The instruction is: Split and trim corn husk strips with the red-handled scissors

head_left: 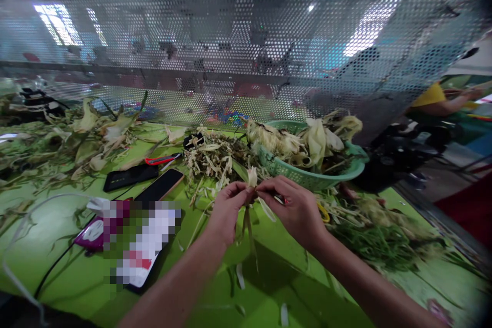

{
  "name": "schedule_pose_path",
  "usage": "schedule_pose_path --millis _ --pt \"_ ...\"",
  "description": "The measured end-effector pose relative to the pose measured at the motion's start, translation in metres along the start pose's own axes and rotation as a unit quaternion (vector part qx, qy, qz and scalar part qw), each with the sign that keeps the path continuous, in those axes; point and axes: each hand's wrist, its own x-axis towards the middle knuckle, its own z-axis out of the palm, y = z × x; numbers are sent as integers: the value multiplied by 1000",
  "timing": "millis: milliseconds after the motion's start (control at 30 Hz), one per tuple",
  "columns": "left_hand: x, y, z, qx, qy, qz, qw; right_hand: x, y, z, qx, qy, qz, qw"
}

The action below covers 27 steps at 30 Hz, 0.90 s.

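Note:
My left hand and my right hand meet above the green table. Both pinch a pale flower stem whose cream bud points up and whose thin green stalks hang down between the hands. My right hand also seems to grip a small red-handled tool, mostly hidden by the fingers. Just beyond the hands lies a heap of trimmed stems and petals. A green plastic basket full of pale flowers stands behind my right hand.
Two dark phones and red-handled scissors lie left of the hands, with a white cable and blurred packets nearer. Plant scraps cover the right side. A perforated metal screen backs the table. Another person's arm shows at far right.

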Motion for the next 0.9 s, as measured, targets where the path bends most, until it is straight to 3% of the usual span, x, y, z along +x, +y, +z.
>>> schedule_pose_path --millis 367,533,767,900 --pt "2 -3 -2 8 -9 -2 1000 1 3 -1 37 -22 20 999" --pt "4 1 -4 35 32 25 999 4 6 -4 22 -8 35 999" --pt "6 15 -9 0 69 8 998 10 21 -32 15 43 76 996" --pt "5 21 -8 -17 77 13 997 1 27 -53 -32 -37 77 996"
